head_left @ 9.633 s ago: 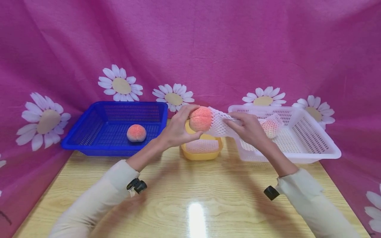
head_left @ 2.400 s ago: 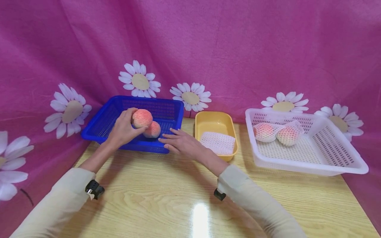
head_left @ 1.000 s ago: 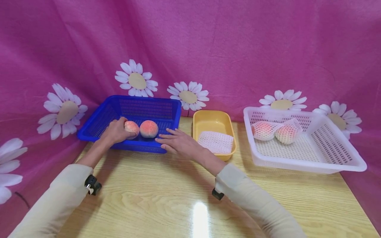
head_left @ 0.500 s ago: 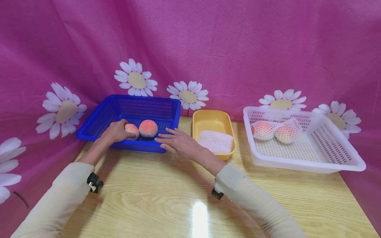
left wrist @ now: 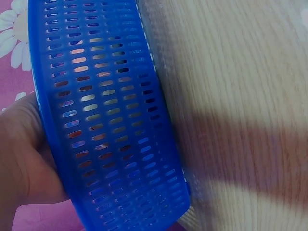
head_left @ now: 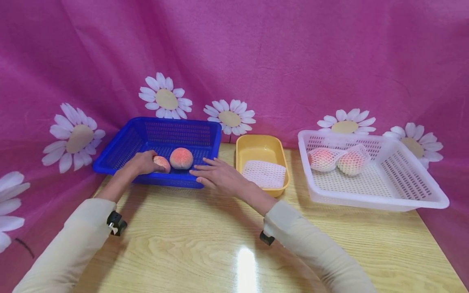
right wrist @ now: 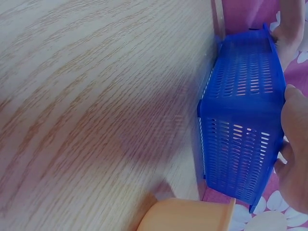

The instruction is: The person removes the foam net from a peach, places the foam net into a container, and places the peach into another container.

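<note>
Two bare peaches are in the blue basket (head_left: 176, 180). My left hand (head_left: 141, 163) reaches over the front rim and holds the left peach (head_left: 161, 163), thumb and fingers around its sides. The other peach (head_left: 181, 158) sits just right of it. In the left wrist view, the basket wall hides my left fingers and most of the fruit. My right hand (head_left: 220, 176) lies with its fingers spread and extended at the basket's right front corner, holding nothing. From the right wrist view, this hand (right wrist: 294, 149) is right at the rim.
A yellow tray (head_left: 282, 148) with white foam netting (head_left: 264, 174) in it stands to the right of the blue basket. Farther right, a white basket (head_left: 377, 201) holds two netted peaches (head_left: 352, 160). A pink daisy-print cloth (head_left: 278, 65) hangs behind the wooden table (head_left: 190, 240).
Earlier both hands held a peach and its net over the yellow tray. Since then they moved left to the blue basket. Lately, my left hand sank slightly with its peach; my right hand stayed still.
</note>
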